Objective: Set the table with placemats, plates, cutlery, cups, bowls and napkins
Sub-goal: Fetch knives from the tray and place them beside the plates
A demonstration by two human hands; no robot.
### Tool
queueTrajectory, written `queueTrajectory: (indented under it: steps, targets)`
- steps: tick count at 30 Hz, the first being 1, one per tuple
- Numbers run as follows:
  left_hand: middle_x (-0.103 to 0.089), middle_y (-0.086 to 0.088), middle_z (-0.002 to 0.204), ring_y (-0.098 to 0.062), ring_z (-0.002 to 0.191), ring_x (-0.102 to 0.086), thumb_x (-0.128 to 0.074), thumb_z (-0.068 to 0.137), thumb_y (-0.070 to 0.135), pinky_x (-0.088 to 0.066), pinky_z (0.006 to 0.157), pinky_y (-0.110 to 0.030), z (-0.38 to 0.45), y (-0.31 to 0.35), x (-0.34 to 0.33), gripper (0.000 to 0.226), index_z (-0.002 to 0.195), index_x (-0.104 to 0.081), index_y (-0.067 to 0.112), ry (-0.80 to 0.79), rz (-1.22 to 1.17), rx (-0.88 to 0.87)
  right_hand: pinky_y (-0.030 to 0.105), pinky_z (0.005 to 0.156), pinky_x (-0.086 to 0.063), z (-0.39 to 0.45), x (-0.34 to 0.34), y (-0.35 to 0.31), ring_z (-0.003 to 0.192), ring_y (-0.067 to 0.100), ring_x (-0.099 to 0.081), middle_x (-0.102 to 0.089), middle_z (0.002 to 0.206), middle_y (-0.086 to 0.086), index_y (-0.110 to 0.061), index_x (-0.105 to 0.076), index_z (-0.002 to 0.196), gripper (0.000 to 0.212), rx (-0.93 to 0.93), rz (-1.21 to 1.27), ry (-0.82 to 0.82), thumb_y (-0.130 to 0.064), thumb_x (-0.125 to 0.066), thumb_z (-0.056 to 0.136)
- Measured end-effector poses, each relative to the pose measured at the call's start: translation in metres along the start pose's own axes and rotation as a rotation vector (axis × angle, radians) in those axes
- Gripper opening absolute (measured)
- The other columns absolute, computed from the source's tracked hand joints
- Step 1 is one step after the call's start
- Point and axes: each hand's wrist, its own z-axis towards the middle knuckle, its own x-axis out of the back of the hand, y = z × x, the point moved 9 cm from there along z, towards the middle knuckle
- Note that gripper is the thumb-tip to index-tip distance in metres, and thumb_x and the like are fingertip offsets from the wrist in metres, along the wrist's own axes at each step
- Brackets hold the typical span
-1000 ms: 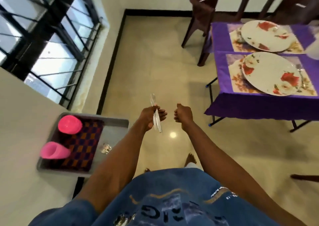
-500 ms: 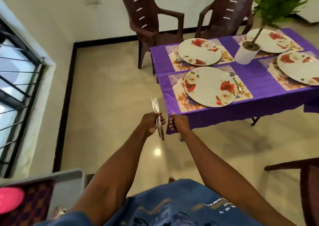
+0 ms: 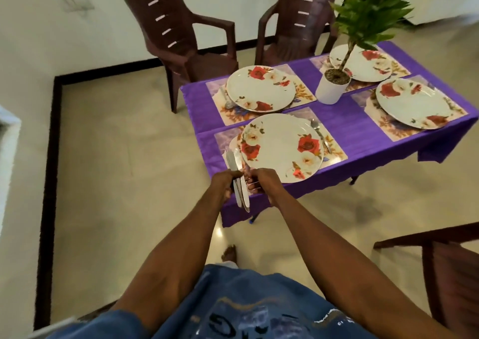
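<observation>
My left hand (image 3: 225,183) grips a bundle of metal knives (image 3: 237,176) upright, just off the near left corner of the purple-clothed table (image 3: 357,131). My right hand (image 3: 263,182) touches the bundle from the right, fingers curled on one of the knives. Several floral placemats each carry a flowered white plate; the nearest plate (image 3: 281,147) lies right beyond my hands, another plate (image 3: 260,88) sits behind it. A spoon (image 3: 320,135) lies right of the nearest plate, and another spoon (image 3: 228,99) left of the far one.
A white pot with a green plant (image 3: 333,87) stands mid-table. Two more plates (image 3: 412,102) lie at the right end. Two brown plastic chairs (image 3: 186,35) stand behind the table, and another chair (image 3: 445,266) is at my right. Beige floor stretches left.
My view swung from the side tray with pink cups to the table, which is now close. My right hand, earlier a fist beside the knives, has closed in onto the bundle.
</observation>
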Motion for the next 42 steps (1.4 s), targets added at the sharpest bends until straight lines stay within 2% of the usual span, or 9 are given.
queueTrajectory:
  steps: [6, 12, 15, 24, 28, 32, 35, 38, 42]
  targets:
    - [-0.071, -0.014, 0.070, -0.025, 0.058, -0.069, -0.071, 0.081, -0.001, -0.057, 0.054, -0.033, 0.041, 0.029, -0.037, 0.016, 0.095, -0.066, -0.007, 0.001, 0.049, -0.007, 0.026, 0.049, -0.045, 0.031, 0.033, -0.031, 0.055, 0.021, -0.057, -0.064, 0.074, 0.013, 0.003, -0.067, 0.092, 0.021, 0.016, -0.025, 0.094, -0.015, -0.057, 0.088]
    - [-0.068, -0.017, 0.069, -0.025, 0.056, -0.064, -0.078, 0.073, 0.002, -0.056, 0.064, -0.037, 0.070, 0.045, -0.066, 0.031, 0.099, -0.069, -0.012, -0.044, 0.055, 0.004, 0.030, 0.065, -0.053, 0.057, 0.050, -0.058, 0.069, 0.024, -0.066, -0.070, 0.083, 0.016, -0.002, -0.071, 0.092, 0.013, 0.073, -0.138, 0.075, -0.006, -0.063, 0.083]
    - [-0.073, -0.016, 0.077, -0.023, 0.063, -0.068, -0.085, 0.068, 0.011, -0.055, 0.061, -0.033, 0.080, 0.051, -0.084, 0.038, 0.098, -0.071, -0.008, -0.055, 0.072, -0.034, 0.028, 0.059, -0.053, 0.068, 0.066, -0.069, 0.063, 0.020, -0.064, -0.069, 0.078, 0.014, -0.003, -0.071, 0.089, 0.007, 0.118, -0.134, 0.075, -0.008, -0.066, 0.087]
    - [-0.065, -0.008, 0.058, -0.013, 0.048, -0.061, -0.069, 0.090, 0.015, -0.047, 0.044, -0.023, 0.098, 0.049, -0.163, 0.017, 0.082, -0.068, 0.000, -0.026, -0.052, -0.044, 0.026, 0.057, -0.050, 0.116, 0.132, -0.092, 0.061, 0.020, -0.060, -0.064, 0.073, 0.014, 0.001, -0.065, 0.094, 0.007, 0.158, -0.095, 0.031, -0.005, -0.061, 0.093]
    - [-0.056, -0.004, 0.056, -0.011, 0.040, -0.050, -0.065, 0.092, 0.013, -0.037, 0.039, -0.018, 0.103, 0.042, -0.215, 0.013, 0.082, -0.065, 0.004, 0.044, -0.165, -0.091, 0.031, 0.056, -0.049, 0.138, 0.192, -0.094, 0.054, 0.023, -0.055, -0.060, 0.064, 0.014, -0.002, -0.064, 0.084, 0.013, 0.159, 0.027, 0.058, 0.006, -0.055, 0.089]
    - [-0.047, 0.001, 0.045, -0.010, 0.032, -0.038, -0.057, 0.095, 0.010, -0.029, 0.034, -0.015, 0.100, 0.013, -0.261, 0.019, 0.077, -0.056, 0.008, 0.171, -0.225, -0.061, 0.019, 0.040, -0.039, 0.155, 0.279, -0.087, 0.041, 0.014, -0.051, -0.058, 0.063, 0.011, -0.010, -0.062, 0.080, 0.023, 0.072, 0.117, 0.143, 0.010, -0.052, 0.086]
    - [-0.041, 0.001, 0.042, -0.008, 0.029, -0.031, -0.054, 0.098, 0.010, -0.024, 0.031, -0.013, 0.095, -0.007, -0.284, 0.026, 0.072, -0.052, 0.008, 0.214, -0.279, -0.032, 0.020, 0.042, -0.040, 0.172, 0.322, -0.076, 0.048, 0.014, -0.054, -0.065, 0.069, 0.009, -0.010, -0.065, 0.089, 0.024, -0.003, 0.048, 0.134, 0.010, -0.052, 0.087]
    - [-0.039, -0.001, 0.046, -0.008, 0.031, -0.028, -0.060, 0.093, 0.009, -0.025, 0.031, -0.014, 0.085, -0.021, -0.293, 0.030, 0.065, -0.051, 0.009, 0.260, -0.255, -0.013, 0.021, 0.046, -0.041, 0.189, 0.343, -0.066, 0.048, 0.015, -0.053, -0.065, 0.072, 0.010, -0.012, -0.065, 0.080, 0.025, -0.057, -0.026, 0.139, 0.010, -0.053, 0.086]
    - [-0.039, -0.002, 0.047, -0.009, 0.033, -0.028, -0.062, 0.093, 0.011, -0.028, 0.032, -0.015, 0.077, -0.028, -0.290, 0.027, 0.067, -0.054, 0.008, 0.328, -0.243, -0.013, 0.032, 0.065, -0.050, 0.214, 0.353, -0.067, 0.080, 0.027, -0.065, -0.066, 0.086, 0.012, 0.000, -0.069, 0.094, 0.011, -0.046, -0.244, 0.168, -0.003, -0.061, 0.087]
